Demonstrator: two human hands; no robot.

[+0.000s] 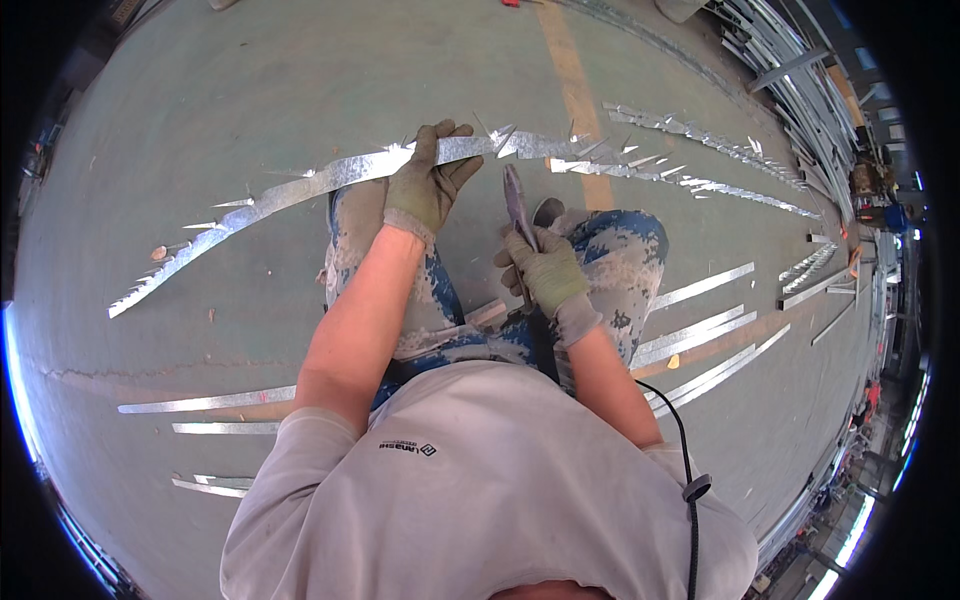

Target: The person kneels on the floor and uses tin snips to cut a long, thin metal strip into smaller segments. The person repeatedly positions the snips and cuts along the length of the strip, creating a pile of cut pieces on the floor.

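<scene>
A long galvanized metal strip (345, 172) with sharp triangular spikes along its edge spans the view in front of me, bending down toward the far left. My left hand (422, 190), in a dirty greenish work glove, is closed round the strip near its middle, with the thumb over its face. Dark metal pliers (515, 195) point forward from my gloved right hand (548, 272), whose fingers wrap the handles. The tip of the pliers is a little below the strip and looks apart from it. My palm partly hides the handles.
Another spiked strip (710, 187) lies at the right, with one more spiked strip (700, 135) beyond it. Flat metal strips (700, 335) rest on the floor to my right, and others (210, 402) to my left. Stacked metal profiles (780, 80) line the far right.
</scene>
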